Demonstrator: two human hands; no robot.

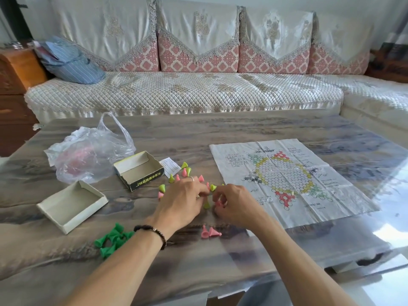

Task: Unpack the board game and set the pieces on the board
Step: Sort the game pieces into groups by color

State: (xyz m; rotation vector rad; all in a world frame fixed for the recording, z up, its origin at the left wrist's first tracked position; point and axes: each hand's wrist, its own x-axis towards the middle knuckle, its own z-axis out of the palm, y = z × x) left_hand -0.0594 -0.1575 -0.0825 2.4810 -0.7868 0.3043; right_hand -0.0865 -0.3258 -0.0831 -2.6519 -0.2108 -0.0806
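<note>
head view: one paper board (289,180) lies unfolded and flat on the right part of the surface (242,133), with no piece on it. left of it stand two open box halves: the printed box tray (139,170) and the plain lid (71,206) nearer the viewer. one clear plastic bag (88,155) lies beyond them, and one small paper slip (169,166) lies just beside the tray.

the pieces lie loose on the surface in three colours. a cluster of dark green pieces (112,238), about eight, lies near the left wrist. two pink pieces (209,232) lie together between the forearms. more pink and lime pieces (185,171) are scattered around the hands, partly hidden, so an exact count cannot be given.

the left hand (183,203) rests palm down over the scatter, fingers curled; whether it holds a piece cannot be told. the right hand (234,204) has its fingers curled and pinches a pink piece (218,203).

a sofa (187,91) stands behind.
</note>
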